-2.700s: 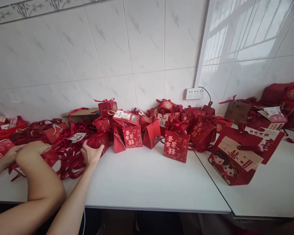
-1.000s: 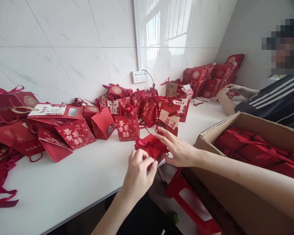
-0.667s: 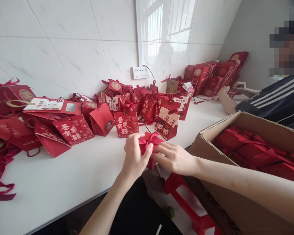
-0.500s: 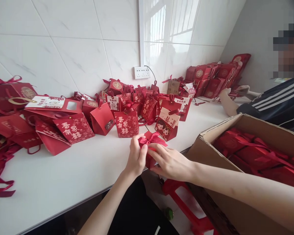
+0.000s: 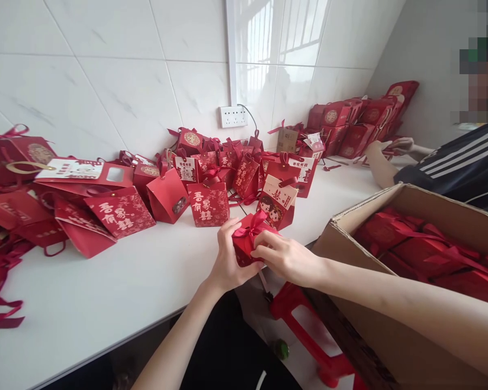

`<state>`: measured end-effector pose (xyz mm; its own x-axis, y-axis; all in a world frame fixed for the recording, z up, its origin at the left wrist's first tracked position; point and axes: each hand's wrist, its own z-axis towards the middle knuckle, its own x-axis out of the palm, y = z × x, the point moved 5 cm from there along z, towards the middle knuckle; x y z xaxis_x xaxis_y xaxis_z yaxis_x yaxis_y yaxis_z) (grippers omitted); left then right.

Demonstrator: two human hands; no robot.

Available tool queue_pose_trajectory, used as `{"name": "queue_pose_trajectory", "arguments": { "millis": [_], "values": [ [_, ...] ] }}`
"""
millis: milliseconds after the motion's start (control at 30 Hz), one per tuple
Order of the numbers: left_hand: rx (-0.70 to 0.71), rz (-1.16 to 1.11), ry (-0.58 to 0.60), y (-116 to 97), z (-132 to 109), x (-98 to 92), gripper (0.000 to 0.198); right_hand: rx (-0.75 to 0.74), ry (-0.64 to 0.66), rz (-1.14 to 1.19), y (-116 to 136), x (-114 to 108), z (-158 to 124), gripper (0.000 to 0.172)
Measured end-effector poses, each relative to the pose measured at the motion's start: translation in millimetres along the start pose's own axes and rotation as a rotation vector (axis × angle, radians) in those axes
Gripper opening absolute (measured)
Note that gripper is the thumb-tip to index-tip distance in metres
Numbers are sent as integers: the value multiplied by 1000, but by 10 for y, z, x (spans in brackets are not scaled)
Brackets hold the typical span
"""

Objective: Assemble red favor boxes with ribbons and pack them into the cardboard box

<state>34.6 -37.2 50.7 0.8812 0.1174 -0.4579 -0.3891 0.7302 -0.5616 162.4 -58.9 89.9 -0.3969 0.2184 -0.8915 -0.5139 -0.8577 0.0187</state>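
Left hand (image 5: 224,266) is clamped around one small red gift box (image 5: 242,250), thumb along its near side, while the right hand (image 5: 290,261) bends its fingers together against the one ribbon bow (image 5: 252,229) on top; whether they pinch it, I cannot tell. That box sits at the near edge of one white tabletop (image 5: 117,287), just in front of one cartoon-couple box (image 5: 282,189). Two boxes with matching large gold characters stand nearby, one at centre (image 5: 209,208) and one farther left (image 5: 120,214), with one plain red box (image 5: 162,197) between them; the heap behind is too tangled to count. One cardboard carton (image 5: 329,260) holds at least three red boxes (image 5: 423,257), one red stool (image 5: 303,330) is below, and two hands of one co-worker (image 5: 463,168) show beyond. Half a second ago the right fingers lay flatter along the box and the left thumb pointed up beside the bow; now the left thumb stretches toward the right and the right fingers are curled at the ribbon.
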Motion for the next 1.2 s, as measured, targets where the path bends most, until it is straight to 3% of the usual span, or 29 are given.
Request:
{"name": "queue_pose_trajectory", "arguments": {
  "millis": [133,333,500,567,667,733,800,867,1067,1200],
  "values": [
    [24,100,78,28,19,-48,75,-19,-57,120,-46,-45,-36,19],
    [-43,-36,305,127,143,-268,67,-179,-64,168,35,-33,-38,18],
    [-166,156,189,38,406,-380,31,-172,-66,249,81,-91,7,20],
    [-213,236,217,7,490,-333,20,-59,-75,342,2,-175,40,25],
    [-257,213,290,1,548,-251,18,357,-40,378,-297,-234,46,33],
    [-279,185,284,18,549,-235,14,621,91,383,-479,-162,-4,40],
    [-297,160,269,42,531,-227,10,766,250,490,-564,-22,-58,44],
    [-308,131,252,58,512,-219,8,826,322,646,-579,100,-80,43],
    [-345,105,218,74,501,-207,8,824,312,904,-543,155,-62,35],
    [-351,100,221,79,497,-201,8,756,481,973,-458,111,-102,37]
  ]
}}
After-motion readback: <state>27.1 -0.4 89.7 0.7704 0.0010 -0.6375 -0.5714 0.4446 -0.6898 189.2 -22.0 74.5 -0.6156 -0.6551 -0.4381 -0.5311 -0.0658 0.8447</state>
